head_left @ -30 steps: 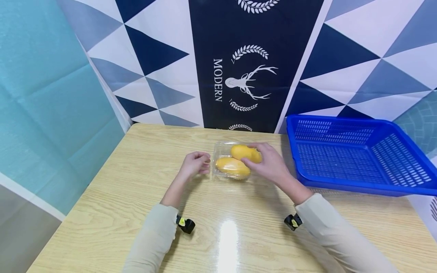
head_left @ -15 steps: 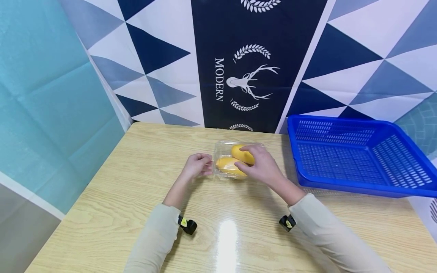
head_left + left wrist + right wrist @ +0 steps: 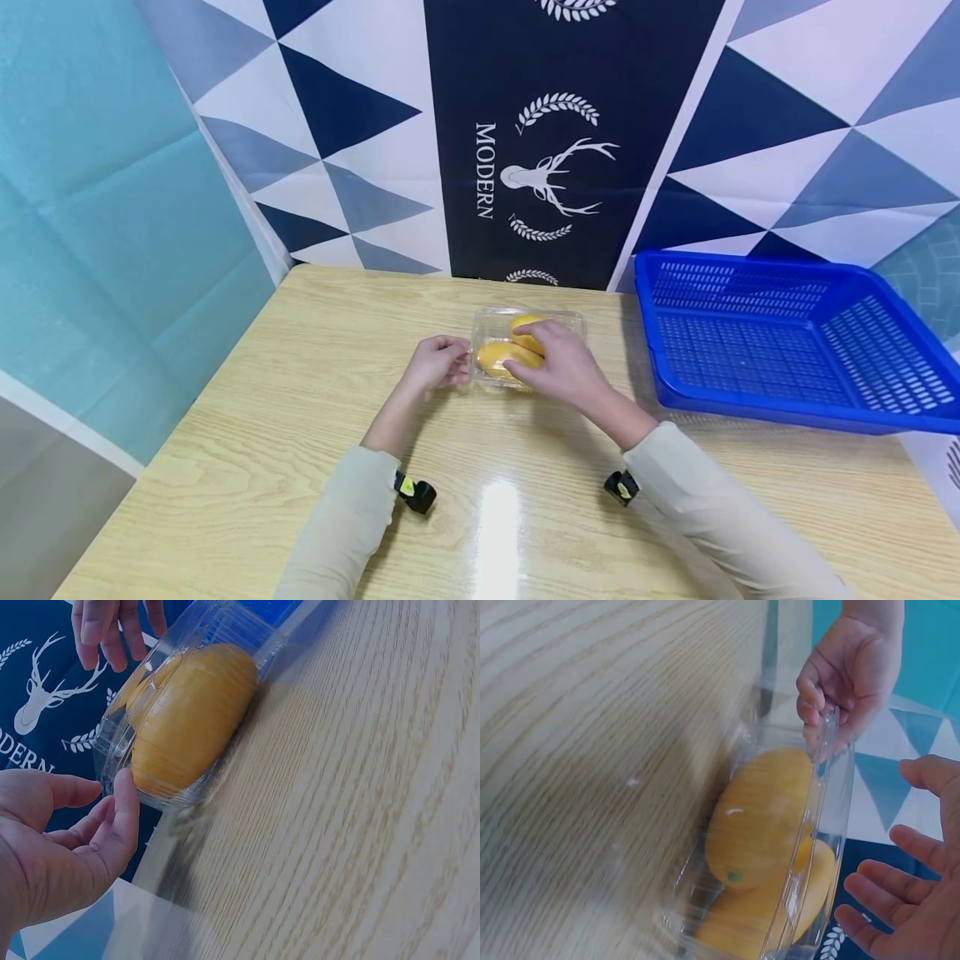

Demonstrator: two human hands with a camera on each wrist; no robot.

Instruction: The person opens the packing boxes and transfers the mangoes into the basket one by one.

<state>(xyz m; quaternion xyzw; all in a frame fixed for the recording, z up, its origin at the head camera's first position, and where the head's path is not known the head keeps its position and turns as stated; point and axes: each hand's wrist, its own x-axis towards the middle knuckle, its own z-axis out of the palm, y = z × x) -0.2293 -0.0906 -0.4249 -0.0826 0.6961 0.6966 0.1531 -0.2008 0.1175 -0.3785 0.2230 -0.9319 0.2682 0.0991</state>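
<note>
A clear plastic clamshell box (image 3: 491, 321) holds two yellow mangoes on the table. One mango (image 3: 196, 720) lies nearest in the left wrist view. Another mango (image 3: 735, 921) lies beside it in the right wrist view. My left hand (image 3: 438, 363) pinches the rim at the box's left end, thumb and fingers meeting at the edge. Over the box's right part hovers my right hand (image 3: 562, 360), fingers spread and slightly bent. In the right wrist view a gap shows between those fingertips (image 3: 853, 881) and the plastic. From the head, that hand hides part of both mangoes.
A blue slotted plastic basket (image 3: 757, 358) stands to the right of the box. The pale wooden table (image 3: 315, 367) meets a patterned backdrop (image 3: 540, 175) behind, with a teal cloth (image 3: 112, 208) at the left. Both forearms wear small black cameras.
My right hand has moved left across the top of the box. My left hand has moved slightly right, from beside the box's left end onto its rim.
</note>
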